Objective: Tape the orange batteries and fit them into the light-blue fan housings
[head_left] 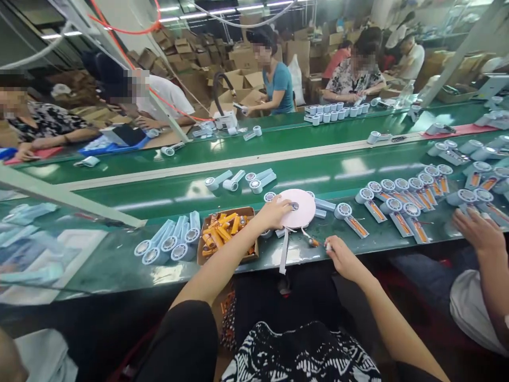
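Note:
My left hand (273,212) rests with curled fingers on a flat pale pink tape roll (299,208) lying on the green belt (338,180). A white strip (283,252) hangs from the roll toward the belt's near edge. My right hand (342,258) is closed in a pinch near the near edge, holding something small I cannot make out, next to a small orange piece (314,242). To the left of my left hand stands a cardboard box (227,233) of orange batteries. Pale blue handheld fans (169,244) lie left of the box.
Rows of fans with orange batteries (401,204) lie to the right, where a co-worker's hand (479,231) reaches. More fans (238,180) lie mid-belt. Several people sit at the far side, with cardboard cartons (238,79) behind them. A slanted metal bar (71,196) crosses the left.

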